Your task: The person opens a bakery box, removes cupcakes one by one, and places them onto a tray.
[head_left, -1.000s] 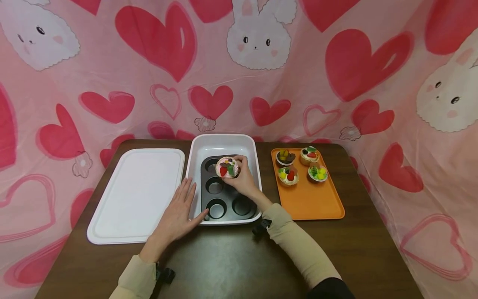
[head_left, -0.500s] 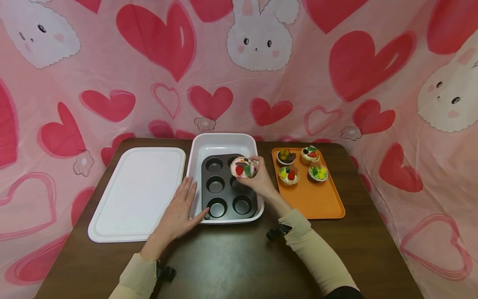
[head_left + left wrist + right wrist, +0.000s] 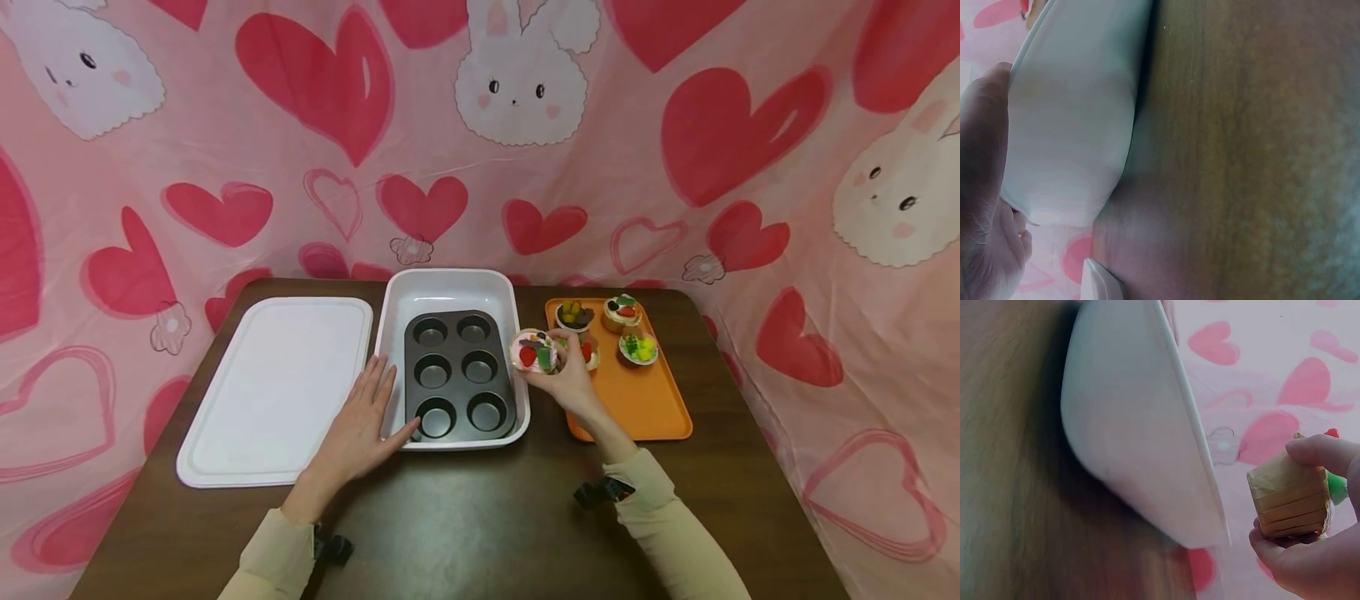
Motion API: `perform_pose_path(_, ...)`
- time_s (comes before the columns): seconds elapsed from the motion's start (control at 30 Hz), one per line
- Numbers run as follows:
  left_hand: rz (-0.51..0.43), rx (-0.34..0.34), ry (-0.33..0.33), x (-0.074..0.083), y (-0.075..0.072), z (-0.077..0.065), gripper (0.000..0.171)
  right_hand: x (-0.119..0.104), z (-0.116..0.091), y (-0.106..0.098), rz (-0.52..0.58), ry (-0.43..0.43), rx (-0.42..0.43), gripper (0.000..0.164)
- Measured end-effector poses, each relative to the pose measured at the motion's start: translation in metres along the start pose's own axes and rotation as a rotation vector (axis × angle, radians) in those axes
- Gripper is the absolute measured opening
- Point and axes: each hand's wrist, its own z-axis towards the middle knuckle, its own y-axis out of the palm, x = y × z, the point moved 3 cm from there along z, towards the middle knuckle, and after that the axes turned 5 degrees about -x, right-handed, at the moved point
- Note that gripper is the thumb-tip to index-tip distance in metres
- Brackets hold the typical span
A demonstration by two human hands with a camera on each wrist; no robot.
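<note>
My right hand (image 3: 572,379) pinches a cupcake (image 3: 533,352) with pink cream and red and green toppings, held between the white tub and the orange tray. The right wrist view shows its tan pleated cup (image 3: 1288,497) between thumb and fingers, tilted and clear of the table. My left hand (image 3: 362,425) rests with spread, straight fingers on the left rim of the white tub (image 3: 521,417). Inside the tub lies a dark muffin tin (image 3: 456,398), its several cups bare. Several other cupcakes stand on the orange tray (image 3: 637,412); the right hand partly hides one (image 3: 589,351).
A flat white lid (image 3: 277,392) lies on the brown table (image 3: 450,517), left of the tub. On the tray are a chocolate-topped cupcake (image 3: 574,315), a strawberry one (image 3: 622,312) and a yellow-green one (image 3: 638,347). A pink heart-patterned cloth (image 3: 420,108) hangs behind.
My right hand has carried the cupcake from above the muffin tin rightward, past the tub's right rim toward the orange tray. The left hand has stayed on the tub rim.
</note>
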Motion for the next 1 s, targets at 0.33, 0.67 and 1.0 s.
perform_pose_path(0.33,-0.008,-0.004,-0.009,0.000,0.002,-0.002,0.101,0.019,-0.023,-0.043,0.042,0.042,0.085,0.072)
perform_pose_path(0.67,-0.010,-0.009,-0.010,0.000,0.001,-0.001,0.100,0.041,-0.039,-0.092,-0.020,0.165,0.174,0.084)
perform_pose_path(1.0,-0.003,-0.008,-0.008,0.000,0.000,0.000,0.100,0.065,-0.059,-0.124,-0.127,0.256,0.258,0.089)
